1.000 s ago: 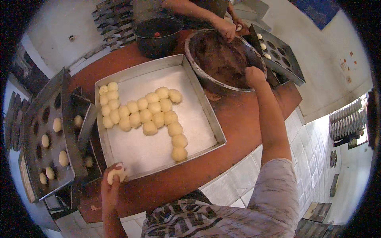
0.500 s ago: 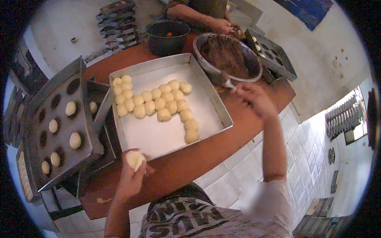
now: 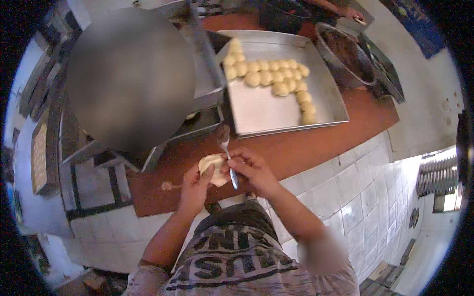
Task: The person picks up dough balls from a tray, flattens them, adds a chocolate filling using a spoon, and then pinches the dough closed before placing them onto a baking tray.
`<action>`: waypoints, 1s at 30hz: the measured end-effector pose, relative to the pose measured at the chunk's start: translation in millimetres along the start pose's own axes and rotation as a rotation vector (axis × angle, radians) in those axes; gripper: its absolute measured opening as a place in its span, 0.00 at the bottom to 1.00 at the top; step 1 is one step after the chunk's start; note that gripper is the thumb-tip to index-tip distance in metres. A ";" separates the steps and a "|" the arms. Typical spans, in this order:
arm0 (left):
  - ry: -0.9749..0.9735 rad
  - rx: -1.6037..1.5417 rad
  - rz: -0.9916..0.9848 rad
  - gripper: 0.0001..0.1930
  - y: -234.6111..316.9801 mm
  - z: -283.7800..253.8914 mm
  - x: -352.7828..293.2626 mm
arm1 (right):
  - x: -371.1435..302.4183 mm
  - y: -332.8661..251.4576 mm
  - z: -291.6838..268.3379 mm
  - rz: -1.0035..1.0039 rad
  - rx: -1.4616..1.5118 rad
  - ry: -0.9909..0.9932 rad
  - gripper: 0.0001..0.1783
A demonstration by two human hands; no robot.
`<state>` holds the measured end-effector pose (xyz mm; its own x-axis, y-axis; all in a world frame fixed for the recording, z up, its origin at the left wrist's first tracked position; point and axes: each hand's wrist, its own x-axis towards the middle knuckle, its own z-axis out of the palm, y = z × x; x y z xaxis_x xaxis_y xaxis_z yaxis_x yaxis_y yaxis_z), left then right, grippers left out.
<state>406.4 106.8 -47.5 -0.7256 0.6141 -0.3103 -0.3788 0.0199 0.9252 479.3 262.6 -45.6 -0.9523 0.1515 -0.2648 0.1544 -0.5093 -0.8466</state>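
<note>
Above the near edge of the bench (image 3: 301,150), we see flattened dough (image 3: 213,163) gripped in the left hand (image 3: 195,185); the right hand (image 3: 254,171), fingers closed, grips a spoon (image 3: 226,147) just beside it, dark paste on its end. Beyond, we note a square tray (image 3: 256,113) holding dough balls (image 3: 276,76), then a bowl (image 3: 332,61) farther right.

**Our left hand (image 3: 195,183) and right hand (image 3: 251,170) work close together**

We hold both hands just in front of our torso (image 3: 237,241), elbows bent. Our left forearm (image 3: 173,237) rises steeply from the lower edge; our right forearm (image 3: 292,209) slants up and inward to the left. Our left thumb (image 3: 209,173) presses across the front of a grip, while our right fingers bend in a pinch. A blur hides our right elbow.
</note>
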 end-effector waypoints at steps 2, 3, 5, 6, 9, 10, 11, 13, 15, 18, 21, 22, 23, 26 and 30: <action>0.030 -0.276 -0.086 0.15 0.5 -24.1 -14.0 | -7.0 -4.5 11.7 0.134 -0.099 0.024 0.13; 0.043 -0.418 -0.121 0.16 1.3 -32.7 -19.2 | -11.9 -10.1 17.1 0.199 -0.155 0.036 0.14; 0.057 -0.500 -0.104 0.16 2.5 -38.7 -23.0 | -17.6 -10.6 16.3 0.182 -0.289 0.032 0.14; 0.058 -0.438 -0.057 0.16 3.2 -34.6 -20.9 | -20.7 -6.1 10.3 0.146 -0.316 -0.010 0.14; 0.114 -0.263 0.042 0.15 -13.5 -18.9 -14.5 | -28.1 -1.8 4.6 -0.070 -0.724 0.022 0.16; 0.131 -0.261 0.070 0.15 -23.1 -12.6 -11.4 | -30.4 -1.7 3.3 -0.165 -0.914 0.061 0.17; 0.143 -0.256 0.095 0.14 -24.5 -1.6 -9.3 | -31.4 1.1 -1.0 -0.365 -1.089 0.084 0.18; 0.171 -0.481 0.034 0.14 -22.0 17.0 -9.2 | -30.3 12.2 -13.0 -0.777 -1.421 0.131 0.22; 0.107 -0.818 0.037 0.15 -16.8 29.2 -4.9 | -30.7 23.5 -30.9 -0.799 -1.416 0.129 0.26; -0.080 -1.001 0.047 0.20 -36.5 11.5 7.4 | -44.2 25.1 -63.4 -0.731 -1.465 0.051 0.29; 0.097 -0.834 0.051 0.26 -31.7 28.1 0.0 | -56.9 15.8 -101.3 -0.438 -1.513 0.069 0.30; 0.061 -0.804 0.077 0.27 -28.5 34.2 -1.5 | -59.0 13.7 -109.0 -0.312 -1.520 0.097 0.31; 0.018 -0.773 0.103 0.29 -24.3 41.8 -1.0 | -55.5 3.2 -110.2 -0.375 -1.563 0.120 0.31; -0.047 -0.675 0.073 0.33 -7.7 66.7 -13.0 | -44.7 -40.2 -81.9 -0.530 -1.454 0.140 0.31; -0.151 -0.258 0.243 0.33 -7.5 86.0 -34.7 | -44.5 -71.5 -38.3 -0.695 -1.160 -0.024 0.30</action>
<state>483.9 153.2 -24.8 -0.7266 0.6862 -0.0355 -0.3523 -0.3277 0.8766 520.7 324.7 9.0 -0.9262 0.0626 0.3718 -0.2369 0.6705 -0.7031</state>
